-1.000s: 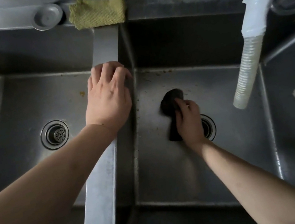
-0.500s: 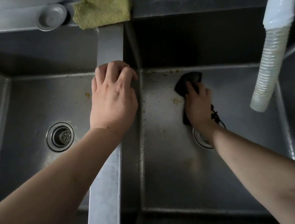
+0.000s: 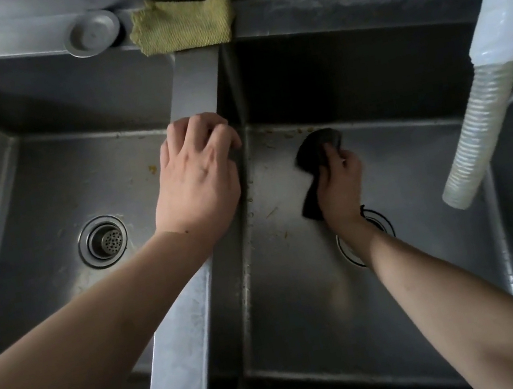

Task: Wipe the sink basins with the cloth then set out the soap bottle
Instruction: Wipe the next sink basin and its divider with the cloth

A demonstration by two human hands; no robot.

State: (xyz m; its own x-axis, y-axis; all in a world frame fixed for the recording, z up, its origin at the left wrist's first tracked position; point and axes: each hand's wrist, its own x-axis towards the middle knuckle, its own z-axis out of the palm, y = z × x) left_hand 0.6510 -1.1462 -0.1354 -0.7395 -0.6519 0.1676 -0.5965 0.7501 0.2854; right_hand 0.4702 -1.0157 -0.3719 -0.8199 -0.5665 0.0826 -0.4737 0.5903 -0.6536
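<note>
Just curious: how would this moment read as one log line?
step: wiping right basin | right hand: grips dark cloth | left hand: rests on divider

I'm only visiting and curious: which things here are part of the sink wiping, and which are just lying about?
In use:
dark cloth, gripped by the right hand
right basin, being wiped
left hand, resting on the divider
left basin

Lying about:
yellow cloth on the back ledge
round metal plug
ribbed hose

No soap bottle shows.
</note>
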